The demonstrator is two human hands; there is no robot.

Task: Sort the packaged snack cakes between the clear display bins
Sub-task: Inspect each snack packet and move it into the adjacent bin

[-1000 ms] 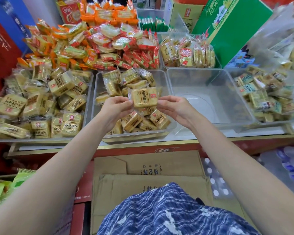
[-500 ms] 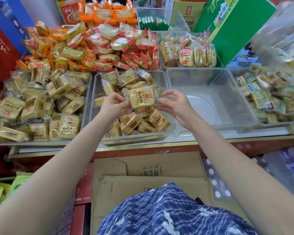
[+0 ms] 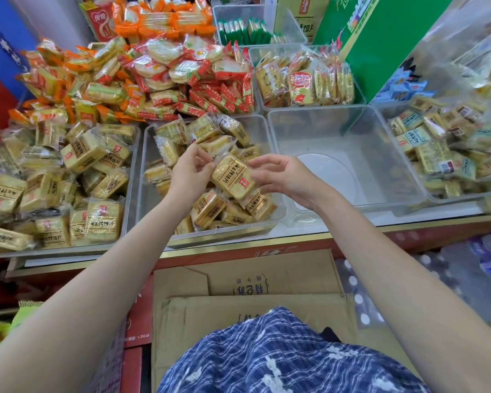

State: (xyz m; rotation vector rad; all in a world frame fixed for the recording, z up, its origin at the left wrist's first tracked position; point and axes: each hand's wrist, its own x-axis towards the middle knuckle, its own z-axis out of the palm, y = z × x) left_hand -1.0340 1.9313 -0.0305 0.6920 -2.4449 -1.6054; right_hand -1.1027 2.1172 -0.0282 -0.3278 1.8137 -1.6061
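The yellow snack cake (image 3: 233,177) has tipped: a second ago it was held flat and square to the camera between both hands, and now it sits turned on a slant, its top corner toward eleven o'clock and its lower end toward five. The left hand (image 3: 189,173) pinches the clear wrapper seam at the pack's upper-left corner, thumb and fingertips pressed together on the film. The right hand (image 3: 279,177) has loosened since half a second ago; its grip is half spread, fingers curved, with the lower fingers touching the pack's right edge rather than clamping it. The pack hangs over the middle bin (image 3: 153,194), above the loose pile of matching cakes there, so it has not yet been sorted anywhere. That reads as an inspection turn before the choice of destination. At nine o'clock the left bin (image 3: 132,165) is heaped with the same yellow packs; at three o'clock the empty bin (image 3: 352,131) holds nothing visible. Both hands also sit slightly farther from the body than in the earliest frame, over the far part of the pile.
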